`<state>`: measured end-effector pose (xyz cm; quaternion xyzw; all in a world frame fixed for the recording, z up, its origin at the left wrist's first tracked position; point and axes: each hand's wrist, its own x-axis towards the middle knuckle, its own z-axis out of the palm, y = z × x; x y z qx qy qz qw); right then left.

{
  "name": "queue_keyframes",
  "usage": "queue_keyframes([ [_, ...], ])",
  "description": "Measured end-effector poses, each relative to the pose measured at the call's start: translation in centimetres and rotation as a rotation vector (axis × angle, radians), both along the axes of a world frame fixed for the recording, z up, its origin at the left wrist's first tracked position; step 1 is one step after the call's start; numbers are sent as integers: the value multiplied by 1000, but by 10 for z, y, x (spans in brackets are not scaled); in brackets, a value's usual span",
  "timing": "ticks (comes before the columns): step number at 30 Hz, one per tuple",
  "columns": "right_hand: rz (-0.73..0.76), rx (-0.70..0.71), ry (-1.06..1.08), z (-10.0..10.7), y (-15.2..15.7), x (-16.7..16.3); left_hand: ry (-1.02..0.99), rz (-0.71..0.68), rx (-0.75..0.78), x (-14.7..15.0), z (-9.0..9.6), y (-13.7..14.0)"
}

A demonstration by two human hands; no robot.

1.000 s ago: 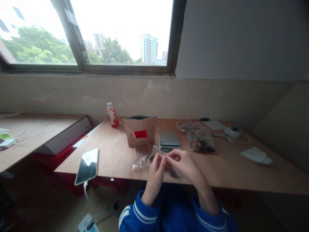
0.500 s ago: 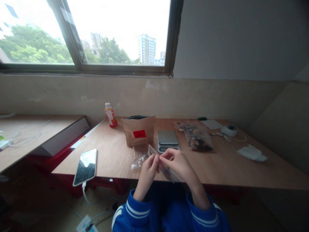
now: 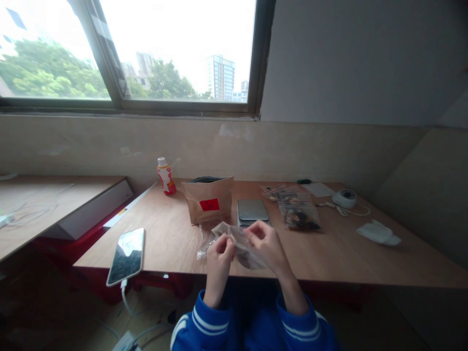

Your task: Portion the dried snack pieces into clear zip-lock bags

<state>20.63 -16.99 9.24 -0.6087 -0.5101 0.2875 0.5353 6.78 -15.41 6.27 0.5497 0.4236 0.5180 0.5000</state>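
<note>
A clear plastic bag point(image 3: 239, 240) is stretched between my two hands above the table's front edge. My left hand point(image 3: 221, 253) pinches one side of it, fingers closed. On the other side, my right hand point(image 3: 266, 243) grips the bag between thumb and fingers. Something dark shows through its lower part, too blurred to name. Behind the hands lies a kitchen scale point(image 3: 253, 210) with a metal plate, its front partly hidden. A brown paper pouch point(image 3: 196, 204) with a red label stands open at the top. Another clear plastic wrapper point(image 3: 204, 246) lies left of my left hand.
Zip bags of dark pieces point(image 3: 298, 214) lie right of the scale. Farther right are a white dome camera point(image 3: 344, 198) with its cable and a crumpled white tissue point(image 3: 378, 233). A red-and-white bottle point(image 3: 166, 178) stands back left; a charging phone point(image 3: 126, 256) overhangs the front edge.
My hands have moved apart, and the bag's top has spread between them. Half a second ago the fingertips met at it. The view has shifted slightly.
</note>
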Motion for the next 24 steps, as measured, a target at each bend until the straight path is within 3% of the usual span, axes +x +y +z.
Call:
queue_keyframes([
  [2,-188,71,-14,2,1,9,70,61,31,-4,0,-1],
  [4,-251,99,-11,5,1,16,110,28,63,-7,1,0],
  [8,-137,140,48,16,0,19,-26,25,94,-9,-3,4],
  [11,-33,159,180,23,0,13,-274,82,-8,-3,-11,8],
  [12,-3,162,220,24,1,11,-365,19,-79,-2,-14,8],
  [15,62,150,267,27,7,8,-589,-356,-272,3,-20,6],
  [17,73,142,222,29,10,9,-640,-475,-295,5,-22,5],
  [21,72,278,-63,40,4,9,-611,-252,-237,8,-21,7],
  [24,195,362,-209,51,-8,4,-563,-92,-195,8,-17,9],
])
